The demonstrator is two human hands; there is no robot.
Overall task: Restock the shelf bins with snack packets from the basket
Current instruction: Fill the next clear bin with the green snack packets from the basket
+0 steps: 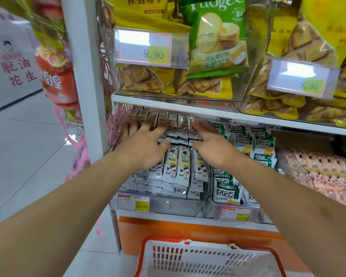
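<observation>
A pale tiled floor (24, 148) runs along the left of a white metal shelf (188, 105) in a shop aisle. The left hand (146, 142) lies with fingers spread and straight on the standing white-and-grey snack packets (178, 164) in the clear plastic bin (168, 204) under the shelf board. The right hand (210, 144), fingers straight and close together, presses the same row from the right. Green-and-white packets (242, 144) fill the next bin. Below, a white slotted basket with red rim (208, 258) sits on the floor.
</observation>
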